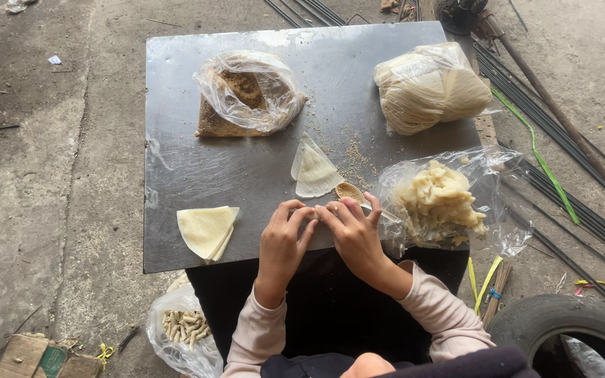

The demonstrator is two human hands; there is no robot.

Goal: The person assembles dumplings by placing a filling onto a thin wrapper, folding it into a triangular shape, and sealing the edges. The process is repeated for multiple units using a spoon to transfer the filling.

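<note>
At the near edge of the metal table point(176, 105), the left hand point(281, 241) and right hand point(355, 234) meet fingertip to fingertip, both grips pinched on a small rolled wrapper point(318, 210), mostly hidden. A spoon point(349, 190) of filling lies just beyond. Folded wrappers point(206, 231) sit left; a bag of pale mash point(437, 203) lies right.

Wrappers point(206, 231) left of hands point(320, 234)

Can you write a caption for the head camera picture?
Two hands, left hand and right hand, pinch a wrapper at the metal tray's edge, beside mashed filling.
</note>
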